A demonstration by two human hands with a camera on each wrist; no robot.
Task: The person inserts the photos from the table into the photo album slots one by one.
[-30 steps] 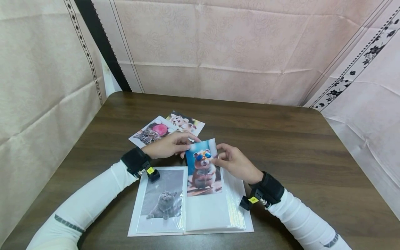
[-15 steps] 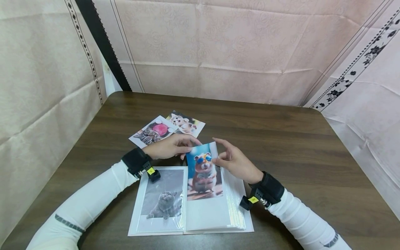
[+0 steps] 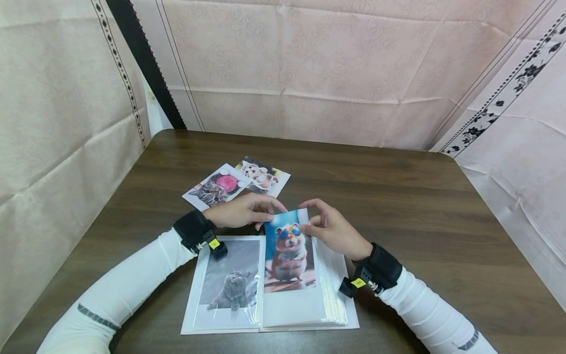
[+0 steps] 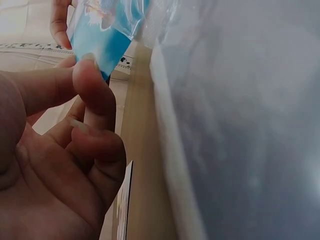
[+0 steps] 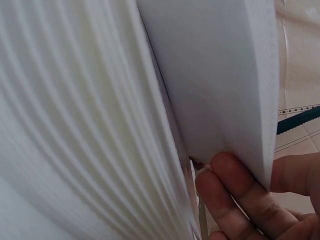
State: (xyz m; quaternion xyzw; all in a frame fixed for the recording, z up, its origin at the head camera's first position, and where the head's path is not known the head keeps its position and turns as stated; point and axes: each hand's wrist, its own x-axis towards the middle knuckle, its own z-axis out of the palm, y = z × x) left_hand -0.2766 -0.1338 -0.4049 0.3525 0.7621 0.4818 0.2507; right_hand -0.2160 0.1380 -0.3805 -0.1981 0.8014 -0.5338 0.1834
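Note:
An open photo album (image 3: pixel 296 309) lies at the table's front, a grey cat photo (image 3: pixel 234 285) in its left page. Over the right page is a photo of a hamster in sunglasses (image 3: pixel 289 255). My left hand (image 3: pixel 247 210) pinches that photo's top left corner between thumb and fingers. In the left wrist view, clear plastic (image 4: pixel 132 17) overlaps the blue part of the photo. My right hand (image 3: pixel 333 228) pinches the upper right edge of the album's page (image 5: pixel 215 75), its fingers behind the sheet and the thumb on the other face.
Two cat photos lie behind my left hand: one with a pink ball (image 3: pixel 216 187), partly over one of a pale kitten (image 3: pixel 264 176). The brown wooden table (image 3: pixel 398 196) extends to the back and right. Pale cloth (image 3: pixel 331 73) hangs behind it.
The hamster photo has slid down toward me along the right page, my left hand moving with it. My right index finger has drawn slightly left; the rest of the right hand has hardly moved.

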